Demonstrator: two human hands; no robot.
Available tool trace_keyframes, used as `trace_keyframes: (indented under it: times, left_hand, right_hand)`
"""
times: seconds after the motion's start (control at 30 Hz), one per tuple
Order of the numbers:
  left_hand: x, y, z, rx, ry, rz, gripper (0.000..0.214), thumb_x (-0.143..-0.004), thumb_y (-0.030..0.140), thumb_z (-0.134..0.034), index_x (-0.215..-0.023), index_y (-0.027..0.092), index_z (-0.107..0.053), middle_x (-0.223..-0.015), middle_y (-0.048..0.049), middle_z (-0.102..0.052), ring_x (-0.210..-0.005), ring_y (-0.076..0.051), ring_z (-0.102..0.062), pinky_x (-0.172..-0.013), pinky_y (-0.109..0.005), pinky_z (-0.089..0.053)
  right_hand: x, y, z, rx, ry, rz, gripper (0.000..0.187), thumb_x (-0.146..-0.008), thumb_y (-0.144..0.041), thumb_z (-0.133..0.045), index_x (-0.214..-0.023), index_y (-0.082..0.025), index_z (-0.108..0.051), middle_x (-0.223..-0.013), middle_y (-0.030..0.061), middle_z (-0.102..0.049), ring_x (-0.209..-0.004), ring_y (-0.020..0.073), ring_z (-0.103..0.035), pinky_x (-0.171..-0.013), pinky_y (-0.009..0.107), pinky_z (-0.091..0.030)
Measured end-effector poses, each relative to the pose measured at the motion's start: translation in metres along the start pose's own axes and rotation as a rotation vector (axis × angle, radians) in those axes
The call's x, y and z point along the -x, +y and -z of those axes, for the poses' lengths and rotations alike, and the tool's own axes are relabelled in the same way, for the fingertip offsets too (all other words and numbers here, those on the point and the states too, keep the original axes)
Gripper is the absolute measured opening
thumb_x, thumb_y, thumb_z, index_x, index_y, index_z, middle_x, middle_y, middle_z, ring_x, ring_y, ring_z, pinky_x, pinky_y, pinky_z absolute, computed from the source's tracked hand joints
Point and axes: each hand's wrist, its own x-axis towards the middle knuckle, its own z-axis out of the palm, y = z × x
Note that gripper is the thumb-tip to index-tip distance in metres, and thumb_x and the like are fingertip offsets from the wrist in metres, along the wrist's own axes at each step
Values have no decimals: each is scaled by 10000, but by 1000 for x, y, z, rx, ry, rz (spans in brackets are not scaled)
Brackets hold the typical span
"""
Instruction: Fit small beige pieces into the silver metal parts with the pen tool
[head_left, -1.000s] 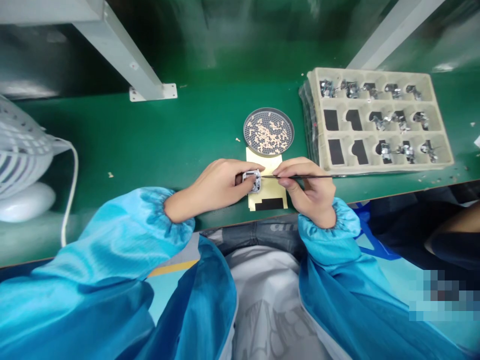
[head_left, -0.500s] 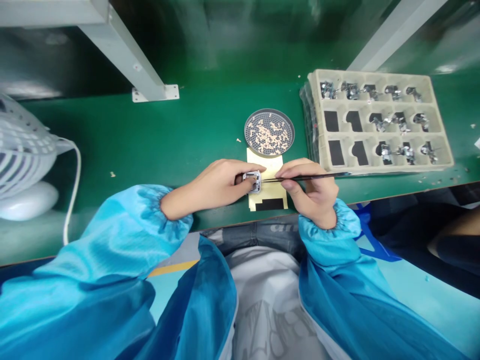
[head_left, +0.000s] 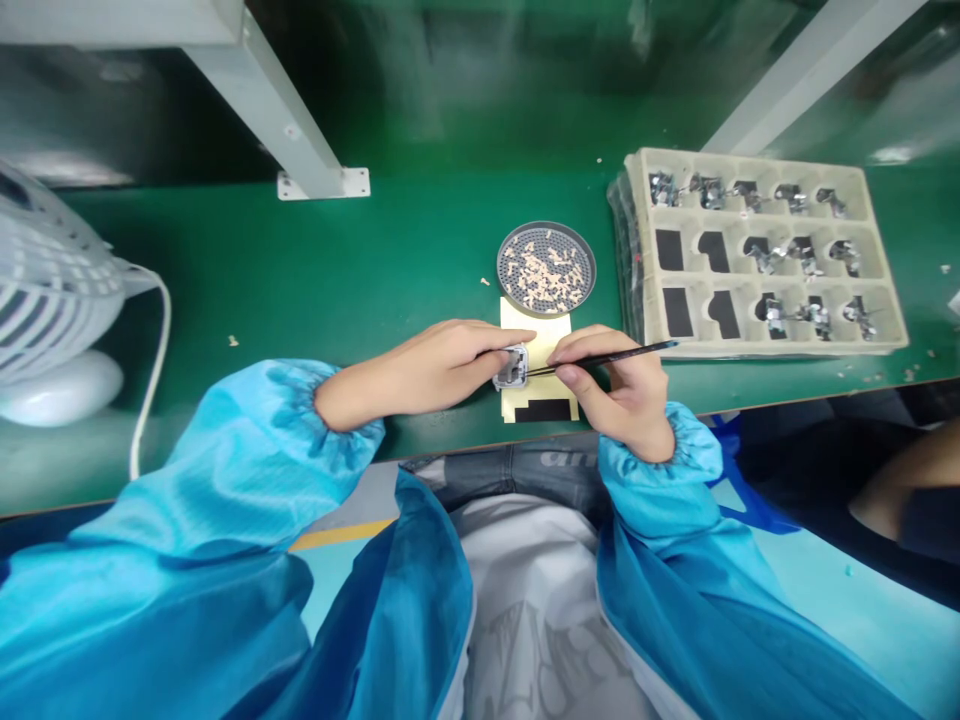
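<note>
My left hand (head_left: 431,368) pinches a small square metal part (head_left: 511,367) over a yellow card (head_left: 536,400) with a black strip on the green bench. My right hand (head_left: 619,385) grips thin black tweezers (head_left: 611,356) whose tip touches the part's right side. A round grey perforated dish (head_left: 546,269) with several small pale pieces sits just beyond the card. Both arms wear blue sleeves.
A beige compartment tray (head_left: 757,255) with several metal parts stands at the right, on a stack of more trays. A white fan (head_left: 52,300) and its cable are at the left. Grey frame legs (head_left: 289,110) rise at the back. Another person's arm (head_left: 907,490) shows at the right edge.
The tweezers' rear end has lifted slightly, tilting the tool, and the part has turned a little in my left fingers. The view has shifted slightly.
</note>
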Motion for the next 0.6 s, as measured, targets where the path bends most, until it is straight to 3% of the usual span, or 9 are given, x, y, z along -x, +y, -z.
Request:
trace_keyframes:
  times: [0.27, 0.43, 0.53, 0.6]
  left_hand:
    - [-4, 0, 7, 269, 40, 139, 379, -977, 331, -613, -1312, 241, -765, -1324, -33, -755, -1152, -252, -720, -1056, -338, -523]
    - [-7, -2, 12, 406, 82, 182, 371, -926, 367, -668, -1233, 208, -805, -1254, -60, -782, -1175, -268, -707, -1061, -354, -522]
    - [-8, 0, 12, 409, 132, 203, 372, -910, 371, -685, -1211, 195, -813, -1123, -76, -813, -1095, -254, -718, -1015, -342, -536]
    - [-9, 1, 12, 396, 169, 234, 372, -896, 351, -689, -1204, 184, -813, -942, -66, -816, -988, -239, -726, -945, -324, -555]
  right_hand:
    - [3, -3, 2, -235, 14, -142, 87, -970, -161, -706, -1024, -229, -710, -979, 68, -746, -956, 238, -732, -864, 420, -595]
    - [0, -4, 3, -273, 30, -179, 42, -965, -203, -733, -993, -225, -710, -980, 73, -753, -963, 244, -734, -858, 412, -586]
    - [0, -4, 0, -298, 95, -168, 50, -975, -266, -727, -992, -230, -697, -931, 65, -755, -908, 240, -730, -810, 400, -579]
    - [2, -7, 0, -323, 160, -158, 168, -1026, -348, -646, -916, -225, -672, -880, 67, -747, -848, 235, -717, -788, 402, -568]
